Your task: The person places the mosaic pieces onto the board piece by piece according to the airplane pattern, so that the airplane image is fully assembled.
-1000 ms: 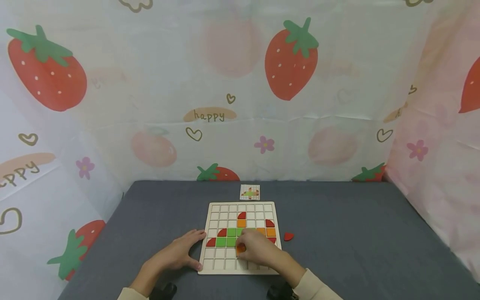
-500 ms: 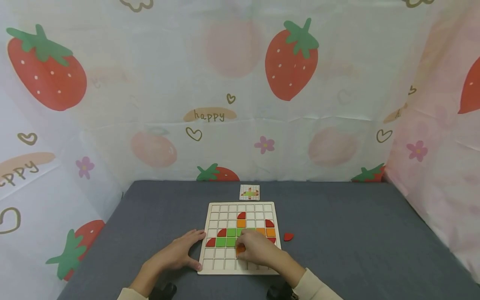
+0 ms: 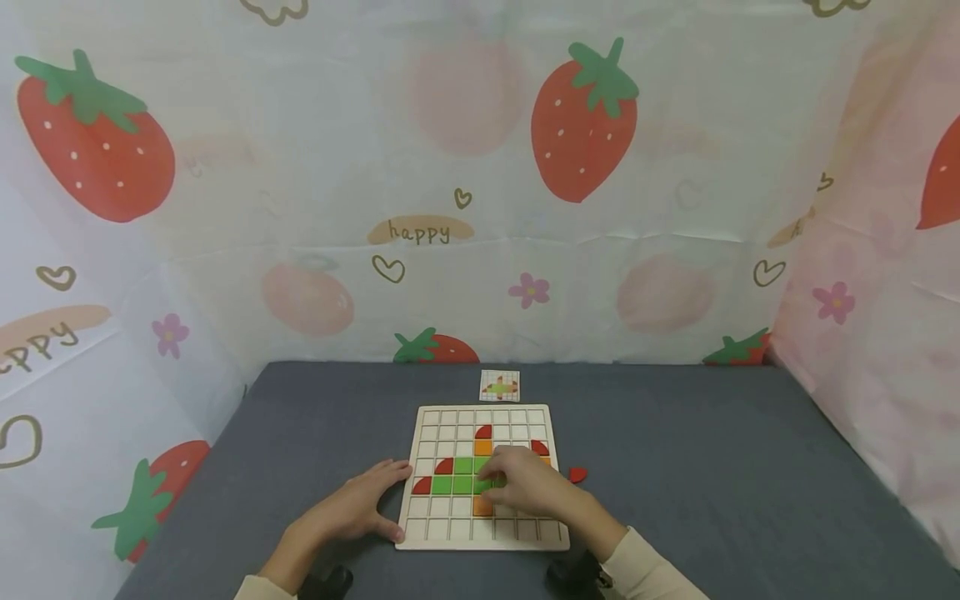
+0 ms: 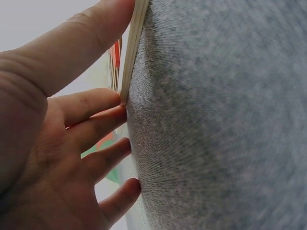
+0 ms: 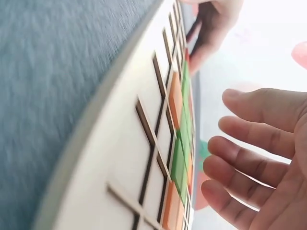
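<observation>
A white wooden grid board (image 3: 460, 529) lies on the table with green square tiles (image 3: 462, 483), red quarter-round tiles (image 3: 422, 485) and orange tiles in its cells. My left hand (image 3: 360, 502) rests at the board's left side, its thumb and fingertips against the edge. Over the right-middle cells hovers my right hand (image 3: 528, 483), fingers loosely bent and holding nothing; in the right wrist view its fingers (image 5: 240, 155) are spread apart from the board. Just below its thumb an orange square tile (image 3: 482, 507) sits in a cell. The right hand hides some tiles behind it.
One loose red quarter-round piece (image 3: 577, 474) lies on the dark grey tablecloth (image 3: 690, 467) right of the board. Behind the board is a small pattern card (image 3: 499, 386). A strawberry-print curtain (image 3: 495, 250) encloses the back and sides.
My right hand has let go of the orange tile, which stays in its cell, and has lifted slightly up and right. The left hand has not moved.
</observation>
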`<state>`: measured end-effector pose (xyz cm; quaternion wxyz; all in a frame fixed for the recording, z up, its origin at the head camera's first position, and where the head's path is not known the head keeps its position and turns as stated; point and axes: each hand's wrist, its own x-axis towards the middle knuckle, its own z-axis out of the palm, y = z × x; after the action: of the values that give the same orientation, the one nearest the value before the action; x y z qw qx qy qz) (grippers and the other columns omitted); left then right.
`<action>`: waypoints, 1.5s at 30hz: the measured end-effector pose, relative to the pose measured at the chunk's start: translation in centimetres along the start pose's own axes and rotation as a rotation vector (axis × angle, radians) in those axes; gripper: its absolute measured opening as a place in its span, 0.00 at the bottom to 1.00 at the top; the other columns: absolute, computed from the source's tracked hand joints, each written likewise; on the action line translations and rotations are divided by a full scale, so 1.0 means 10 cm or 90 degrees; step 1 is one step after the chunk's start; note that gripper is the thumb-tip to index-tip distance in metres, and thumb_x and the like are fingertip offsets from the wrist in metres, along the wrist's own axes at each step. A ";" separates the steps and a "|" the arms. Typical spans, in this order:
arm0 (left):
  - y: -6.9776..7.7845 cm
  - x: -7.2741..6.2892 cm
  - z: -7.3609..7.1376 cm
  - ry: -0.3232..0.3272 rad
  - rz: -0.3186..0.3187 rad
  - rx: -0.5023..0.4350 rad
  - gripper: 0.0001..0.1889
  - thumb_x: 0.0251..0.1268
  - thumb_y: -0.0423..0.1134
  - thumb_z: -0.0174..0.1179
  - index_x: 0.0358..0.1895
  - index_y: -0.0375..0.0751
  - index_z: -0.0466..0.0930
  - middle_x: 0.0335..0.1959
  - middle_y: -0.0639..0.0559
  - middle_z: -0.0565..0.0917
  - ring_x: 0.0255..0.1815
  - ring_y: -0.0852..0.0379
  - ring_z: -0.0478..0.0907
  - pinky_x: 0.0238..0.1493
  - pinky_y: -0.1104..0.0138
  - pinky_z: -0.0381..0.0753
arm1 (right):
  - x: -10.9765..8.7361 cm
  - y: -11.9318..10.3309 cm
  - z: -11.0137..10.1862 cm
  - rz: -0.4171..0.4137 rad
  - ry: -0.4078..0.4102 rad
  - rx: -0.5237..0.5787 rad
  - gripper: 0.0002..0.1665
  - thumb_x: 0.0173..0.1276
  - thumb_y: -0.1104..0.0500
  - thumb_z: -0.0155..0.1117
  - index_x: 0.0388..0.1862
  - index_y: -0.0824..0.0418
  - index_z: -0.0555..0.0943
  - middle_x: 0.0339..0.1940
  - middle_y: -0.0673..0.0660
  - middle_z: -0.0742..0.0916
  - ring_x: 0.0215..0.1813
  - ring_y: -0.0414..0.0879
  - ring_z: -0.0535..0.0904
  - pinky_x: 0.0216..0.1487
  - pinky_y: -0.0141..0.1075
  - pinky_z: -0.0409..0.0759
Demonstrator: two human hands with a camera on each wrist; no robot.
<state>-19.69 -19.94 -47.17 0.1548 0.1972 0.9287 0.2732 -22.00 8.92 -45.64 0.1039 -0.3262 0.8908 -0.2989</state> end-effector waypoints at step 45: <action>0.02 -0.04 -0.01 0.016 0.022 -0.005 0.50 0.40 0.47 0.77 0.69 0.29 0.66 0.72 0.36 0.67 0.75 0.31 0.55 0.66 0.34 0.58 | -0.48 0.72 -0.52 0.098 0.139 0.005 0.10 0.62 0.62 0.68 0.41 0.66 0.86 0.36 0.54 0.84 0.36 0.42 0.79 0.35 0.31 0.79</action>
<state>-19.33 -20.03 -46.87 0.1393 0.2091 0.9260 0.2817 -24.05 18.85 -45.88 0.0304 -0.2220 0.9180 -0.3271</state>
